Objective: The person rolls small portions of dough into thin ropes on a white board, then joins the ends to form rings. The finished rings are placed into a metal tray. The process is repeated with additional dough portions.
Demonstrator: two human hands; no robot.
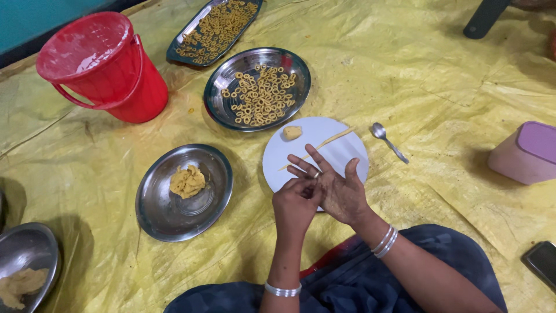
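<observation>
My right hand (339, 188) lies palm up with fingers spread over the near edge of a white round plate (339, 152). My left hand (296, 204) rests against that palm, its fingertips pinched together near the ring finger; whether dough is between them is hidden. On the plate lie a thin rolled strand of yellow dough (324, 144) and a small dough lump (292, 133). Left of my hands a steel plate (168, 217) holds a larger lump of dough (187, 181).
A steel plate (226, 107) and a steel tray (180, 51) behind it hold several small dough rings. A red bucket (110, 69) stands far left, a spoon (388, 139) right of the white plate, a pink box (524, 153) and a phone (542, 262) at right. Yellow sheet covers the floor.
</observation>
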